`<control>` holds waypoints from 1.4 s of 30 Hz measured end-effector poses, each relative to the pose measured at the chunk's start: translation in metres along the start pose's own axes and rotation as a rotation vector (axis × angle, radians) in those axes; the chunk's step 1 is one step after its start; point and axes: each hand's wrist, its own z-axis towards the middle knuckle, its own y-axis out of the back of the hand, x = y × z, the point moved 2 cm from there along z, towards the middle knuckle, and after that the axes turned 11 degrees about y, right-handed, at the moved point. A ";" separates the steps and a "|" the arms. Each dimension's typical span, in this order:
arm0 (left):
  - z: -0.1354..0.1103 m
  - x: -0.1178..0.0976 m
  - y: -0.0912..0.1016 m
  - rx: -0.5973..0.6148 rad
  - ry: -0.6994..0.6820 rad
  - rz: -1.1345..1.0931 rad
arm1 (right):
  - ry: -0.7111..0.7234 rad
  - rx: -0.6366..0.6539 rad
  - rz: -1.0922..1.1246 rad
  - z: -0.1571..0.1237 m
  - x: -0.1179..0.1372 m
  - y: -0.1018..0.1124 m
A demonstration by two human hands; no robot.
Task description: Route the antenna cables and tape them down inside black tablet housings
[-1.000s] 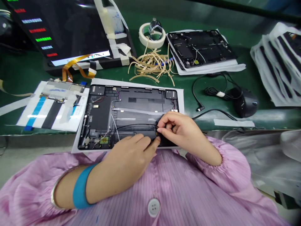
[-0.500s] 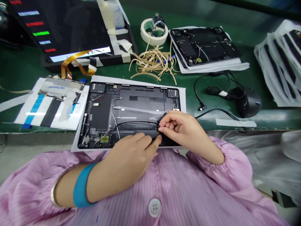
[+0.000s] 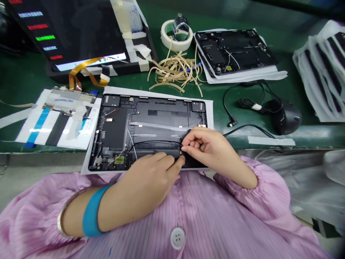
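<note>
A black tablet back housing (image 3: 161,108) lies with its inside up on a white sheet, just in front of me. A thin black cable (image 3: 151,141) arches over its lower half. Its right end runs into the pinched thumb and forefinger of my right hand (image 3: 207,145); the tip is hidden. My left hand (image 3: 151,180) crosses the housing's near edge, index finger stretched onto the inside near that cable end. The left thumb tip shows just below the rim, so the hand grips this edge. A white wire (image 3: 131,142) lies left of my left hand.
A lit screen (image 3: 81,32) stands back left, joined by an orange flex cable (image 3: 81,68) to a circuit board (image 3: 67,100). Behind are a tape roll (image 3: 176,45), tan strips (image 3: 175,72) and another housing (image 3: 234,50). Rightward sit a black mouse (image 3: 285,118) and wrapped stacked parts (image 3: 320,72).
Both hands keep almost the same place and grip. The whole view has shifted very slightly; the black cable and housing show no clear movement.
</note>
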 end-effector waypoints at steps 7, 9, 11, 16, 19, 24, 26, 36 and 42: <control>-0.002 0.002 -0.001 0.050 -0.041 0.063 | 0.042 -0.003 -0.104 0.001 0.002 -0.001; -0.002 0.002 0.000 0.058 -0.044 0.083 | 0.047 -0.005 -0.126 0.002 0.002 -0.001; -0.001 0.001 0.001 0.063 -0.041 0.101 | 0.042 -0.002 -0.130 0.002 0.001 0.000; -0.001 0.000 0.003 0.050 -0.041 0.111 | 0.010 0.047 -0.095 0.004 0.001 0.004; -0.002 0.000 0.003 0.045 -0.034 0.119 | 0.022 0.073 -0.100 0.005 0.002 0.007; -0.003 0.001 0.001 0.039 -0.004 0.141 | -0.071 0.026 -0.077 0.005 0.002 0.013; -0.003 0.001 0.000 0.046 0.002 0.147 | -0.119 0.025 -0.039 0.007 0.002 0.016; -0.002 0.004 0.010 -0.051 0.059 0.137 | -0.219 0.320 0.089 0.035 -0.001 0.018; 0.024 0.042 0.034 -0.039 0.311 0.115 | -0.086 0.221 0.015 0.031 -0.002 0.013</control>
